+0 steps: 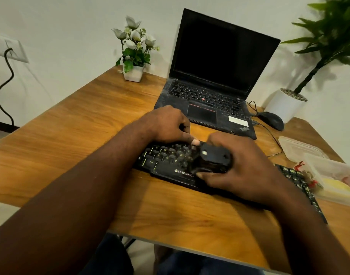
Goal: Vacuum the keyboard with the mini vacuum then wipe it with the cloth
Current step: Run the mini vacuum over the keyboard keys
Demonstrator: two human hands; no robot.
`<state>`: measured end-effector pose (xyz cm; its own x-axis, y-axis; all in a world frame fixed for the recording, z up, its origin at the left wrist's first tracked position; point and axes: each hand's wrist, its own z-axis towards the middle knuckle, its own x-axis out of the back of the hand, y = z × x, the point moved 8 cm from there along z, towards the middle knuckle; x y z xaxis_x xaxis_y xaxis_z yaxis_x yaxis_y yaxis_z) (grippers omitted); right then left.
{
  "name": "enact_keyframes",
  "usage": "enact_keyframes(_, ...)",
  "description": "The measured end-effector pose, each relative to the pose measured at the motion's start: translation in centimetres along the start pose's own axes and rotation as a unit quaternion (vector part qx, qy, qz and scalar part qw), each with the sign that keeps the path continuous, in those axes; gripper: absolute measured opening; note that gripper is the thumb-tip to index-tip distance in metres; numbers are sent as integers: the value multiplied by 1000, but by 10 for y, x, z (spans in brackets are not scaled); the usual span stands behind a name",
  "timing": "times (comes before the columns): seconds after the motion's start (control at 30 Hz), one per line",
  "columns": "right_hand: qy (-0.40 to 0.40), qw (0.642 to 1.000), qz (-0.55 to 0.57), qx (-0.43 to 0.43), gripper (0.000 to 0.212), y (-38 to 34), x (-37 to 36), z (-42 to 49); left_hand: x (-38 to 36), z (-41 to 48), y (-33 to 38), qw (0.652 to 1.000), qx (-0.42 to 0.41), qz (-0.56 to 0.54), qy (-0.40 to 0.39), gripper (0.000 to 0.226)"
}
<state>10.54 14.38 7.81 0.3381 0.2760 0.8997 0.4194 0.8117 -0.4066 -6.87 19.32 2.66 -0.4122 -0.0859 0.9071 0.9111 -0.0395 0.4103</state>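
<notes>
the right hand (243, 167) is wrapped around the mini vacuum (210, 160), a small, rounded black plastic body that looks light and rigid, best gripped around its sides as here. it sits on the keyboard (166, 159), a flat, stiff black slab with raised keys under both hands. the left hand (168, 124) presses curled fingertips on the keyboard's far edge, holding nothing.

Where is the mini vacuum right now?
In the head view, the mini vacuum sits on the keyboard, gripped by the right hand, just front of the laptop.
</notes>
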Motion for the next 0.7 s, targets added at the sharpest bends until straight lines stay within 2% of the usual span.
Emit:
enact_keyframes(0.17, -36, 993, 8, -112, 38, 43, 36, -41, -1, -3, 4, 1000, 2, 0, -14, 46)
enact_keyframes(0.23, -5, 993, -20, -112, 38, 41, 40, -41, 0, -5, 5, 1000, 0, -1, -15, 47)
enact_keyframes(0.33, 56, 996, -2, -69, 38, 18, 25, -26, 1, -7, 6, 1000, -1, 6, -13, 47)
enact_keyframes(0.43, 47, 999, 8, 0, 37, 0, 3, -17, 2, -6, 6, 1000, 1, 12, -7, 47)
enact_keyframes(0.53, 8, 995, 62, -79, 38, 26, 13, -32, 0, -4, 5, 1000, 3, 18, -11, 46)
enact_keyframes(0.6, -7, 991, 51, -121, 39, 47, 32, -48, 1, -3, 8, 1000, -6, 15, -3, 40)
enact_keyframes(0.7, 23, 989, 41, -140, 38, 56, 50, -56, 0, -3, 25, 998, -53, -15, 7, 15)
